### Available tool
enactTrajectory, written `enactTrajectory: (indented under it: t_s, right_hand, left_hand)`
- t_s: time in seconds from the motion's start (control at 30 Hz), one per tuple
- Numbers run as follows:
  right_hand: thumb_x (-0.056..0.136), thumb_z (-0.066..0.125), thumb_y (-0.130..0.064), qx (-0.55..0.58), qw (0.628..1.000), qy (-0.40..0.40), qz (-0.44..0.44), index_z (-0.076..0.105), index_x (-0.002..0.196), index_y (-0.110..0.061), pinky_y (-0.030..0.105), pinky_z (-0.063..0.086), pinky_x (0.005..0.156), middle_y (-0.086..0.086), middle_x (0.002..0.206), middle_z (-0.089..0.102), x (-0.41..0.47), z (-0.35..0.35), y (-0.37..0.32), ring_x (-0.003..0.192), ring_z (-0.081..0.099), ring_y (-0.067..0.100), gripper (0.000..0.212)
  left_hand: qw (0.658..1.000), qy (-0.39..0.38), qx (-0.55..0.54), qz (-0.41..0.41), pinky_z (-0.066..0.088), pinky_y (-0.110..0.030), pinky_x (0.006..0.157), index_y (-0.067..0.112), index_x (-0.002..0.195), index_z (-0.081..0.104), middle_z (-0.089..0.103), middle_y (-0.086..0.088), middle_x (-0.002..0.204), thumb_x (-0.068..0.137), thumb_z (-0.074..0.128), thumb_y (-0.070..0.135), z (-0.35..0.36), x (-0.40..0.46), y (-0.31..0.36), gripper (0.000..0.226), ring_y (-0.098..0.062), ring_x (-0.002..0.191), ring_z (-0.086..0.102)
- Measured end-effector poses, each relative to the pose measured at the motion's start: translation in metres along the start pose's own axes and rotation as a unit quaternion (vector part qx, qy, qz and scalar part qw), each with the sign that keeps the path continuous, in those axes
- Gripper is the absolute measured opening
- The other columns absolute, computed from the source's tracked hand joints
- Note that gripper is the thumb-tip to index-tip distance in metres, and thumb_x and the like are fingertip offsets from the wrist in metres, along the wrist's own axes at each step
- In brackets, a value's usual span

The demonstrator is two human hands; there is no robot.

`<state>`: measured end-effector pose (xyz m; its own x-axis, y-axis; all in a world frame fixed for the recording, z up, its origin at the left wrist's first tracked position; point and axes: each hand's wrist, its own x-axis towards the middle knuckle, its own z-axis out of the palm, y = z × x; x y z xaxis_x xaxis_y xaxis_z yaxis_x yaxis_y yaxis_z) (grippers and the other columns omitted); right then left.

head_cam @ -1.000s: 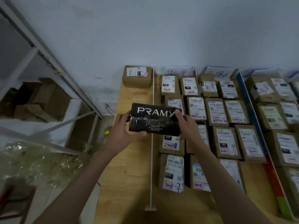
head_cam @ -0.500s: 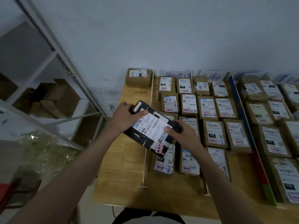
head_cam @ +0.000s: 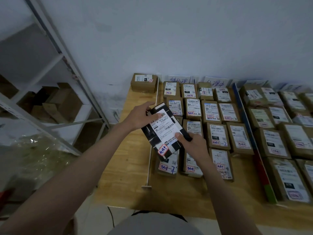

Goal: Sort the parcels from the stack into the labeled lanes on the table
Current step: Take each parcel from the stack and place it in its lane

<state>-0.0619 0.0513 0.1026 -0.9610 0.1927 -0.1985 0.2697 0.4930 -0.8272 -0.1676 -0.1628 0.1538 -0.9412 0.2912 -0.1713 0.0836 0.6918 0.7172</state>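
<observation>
I hold a black parcel [head_cam: 165,131] with a white shipping label and a red-edged sticker facing up, tilted above the wooden table [head_cam: 133,160]. My left hand [head_cam: 141,116] grips its far upper end and my right hand [head_cam: 193,143] grips its near right edge. Below it lie several brown cardboard parcels [head_cam: 218,136] in rows, each with a label and a red-edged sticker. Handwritten lane signs [head_cam: 179,80] lean on the wall behind the rows. A lone brown parcel [head_cam: 144,82] sits at the far left corner.
A thin white divider strip [head_cam: 149,160] and a blue divider [head_cam: 243,116] split the table into lanes. More parcels [head_cam: 277,141] fill the right lane. A metal shelf rack [head_cam: 55,92] with cardboard boxes stands to the left, with clear plastic wrap [head_cam: 33,153] below it.
The black parcel was turned from its printed side to its label side and rotated a little more upright. The camera view shifted back, showing more of the table's near edge.
</observation>
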Motion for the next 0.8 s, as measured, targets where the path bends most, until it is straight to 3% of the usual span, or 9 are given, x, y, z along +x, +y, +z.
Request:
enactTrajectory:
  t_s: [0.07, 0.13, 0.2, 0.3, 0.5, 0.6, 0.67, 0.8]
  right_hand:
    - [0.091, 0.065, -0.047, 0.015, 0.999, 0.027, 0.020, 0.067, 0.081, -0.015, 0.012, 0.043, 0.051, -0.001, 0.073, 0.070, -0.006, 0.007, -0.002, 0.065, 0.064, 0.008, 0.034]
    - [0.091, 0.064, -0.049, 0.031, 0.998, 0.054, 0.032, 0.068, 0.081, -0.008, 0.014, 0.044, 0.050, 0.002, 0.072, 0.070, -0.012, 0.013, -0.002, 0.063, 0.065, 0.010, 0.042]
    - [0.091, 0.062, -0.052, 0.044, 0.995, 0.074, 0.047, 0.069, 0.079, -0.005, 0.018, 0.045, 0.052, 0.005, 0.071, 0.071, -0.017, 0.016, -0.003, 0.062, 0.066, 0.013, 0.049]
    - [0.092, 0.061, -0.052, 0.062, 0.990, 0.098, 0.087, 0.069, 0.081, -0.011, 0.013, 0.042, 0.050, -0.002, 0.071, 0.070, -0.025, 0.014, -0.005, 0.062, 0.064, 0.005, 0.043]
    - [0.093, 0.057, -0.054, 0.053, 0.977, 0.149, 0.140, 0.063, 0.071, -0.015, 0.016, 0.042, 0.051, -0.003, 0.066, 0.065, -0.046, -0.004, 0.008, 0.060, 0.061, 0.009, 0.045]
    - [0.092, 0.056, -0.059, 0.054, 0.969, 0.169, 0.171, 0.069, 0.077, -0.009, 0.032, 0.058, 0.066, 0.004, 0.073, 0.072, -0.060, -0.019, 0.026, 0.070, 0.070, 0.020, 0.053]
    - [0.090, 0.056, -0.061, 0.067, 0.963, 0.184, 0.186, 0.070, 0.081, -0.013, 0.040, 0.060, 0.076, 0.004, 0.078, 0.074, -0.070, -0.030, 0.040, 0.074, 0.071, 0.019, 0.050]
    - [0.093, 0.057, -0.055, 0.059, 0.947, 0.223, 0.223, 0.063, 0.077, -0.018, 0.038, 0.058, 0.077, 0.002, 0.080, 0.069, -0.091, -0.059, 0.060, 0.076, 0.066, 0.016, 0.040]
  left_hand:
    - [1.000, 0.008, 0.026, 0.013, 0.049, -0.040, 0.097, 0.024, 0.148, 0.040, 0.054, -0.006, 0.140, 0.091, 0.062, 0.050, 0.000, -0.003, -0.004, 0.067, -0.020, 0.115, 0.056]
    - [0.994, 0.053, 0.088, 0.024, 0.046, -0.042, 0.101, 0.021, 0.147, 0.042, 0.049, -0.004, 0.143, 0.095, 0.055, 0.051, 0.000, -0.007, -0.012, 0.061, -0.022, 0.125, 0.051]
    - [0.985, 0.099, 0.137, 0.033, 0.044, -0.042, 0.102, 0.018, 0.144, 0.045, 0.048, -0.005, 0.143, 0.100, 0.047, 0.046, 0.001, -0.014, -0.021, 0.053, -0.023, 0.126, 0.050]
    - [0.973, 0.122, 0.189, 0.050, 0.042, -0.041, 0.099, 0.013, 0.140, 0.049, 0.051, -0.008, 0.138, 0.103, 0.043, 0.040, 0.009, -0.024, -0.038, 0.047, -0.026, 0.121, 0.053]
    - [0.964, 0.093, 0.239, 0.067, 0.045, -0.041, 0.098, 0.014, 0.135, 0.054, 0.052, -0.007, 0.135, 0.103, 0.040, 0.039, 0.051, -0.035, -0.058, 0.043, -0.025, 0.118, 0.054]
    - [0.963, 0.064, 0.242, 0.098, 0.045, -0.041, 0.098, 0.013, 0.133, 0.054, 0.053, -0.008, 0.133, 0.103, 0.039, 0.037, 0.075, -0.038, -0.048, 0.041, -0.025, 0.117, 0.054]
    - [0.964, 0.046, 0.232, 0.123, 0.044, -0.040, 0.097, 0.013, 0.133, 0.053, 0.054, -0.008, 0.131, 0.103, 0.040, 0.035, 0.092, -0.040, -0.039, 0.039, -0.025, 0.115, 0.054]
    - [0.962, 0.022, 0.221, 0.161, 0.045, -0.040, 0.098, 0.012, 0.132, 0.055, 0.052, -0.007, 0.133, 0.103, 0.039, 0.040, 0.130, -0.039, -0.014, 0.044, -0.025, 0.118, 0.053]
